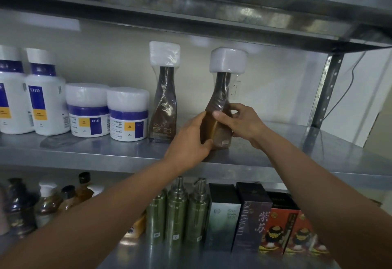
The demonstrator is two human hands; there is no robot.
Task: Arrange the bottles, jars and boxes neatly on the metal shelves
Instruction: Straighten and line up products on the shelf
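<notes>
- Brown plastic film wraps the held bottle [218,116], which has a white padded cap. It is over the middle metal shelf [297,148], leaning slightly, its base at the shelf surface or just above; I cannot tell which.
- Left hand [191,141] grips the bottle's lower body from the left, fingers curled round it.
- Right hand [239,122] clasps it from the right, thumb across the front and fingers behind.
- Two hands probably make sense because the bottle is tall, narrow-necked and bulky on top, and the film looks slick.
- Its twin bottle [163,107] stands upright near its left, label forward, ending a row of white jars [87,109] and white bottles [47,99]. The held one seems meant to extend that row, like beside like.
- No large label shows on the held bottle's front, so a hand on each side would suit twisting it to match.
- On the lower shelf, green pump bottles [177,211] and boxes [252,215] stand side by side, the boxes' printed faces outward.
</notes>
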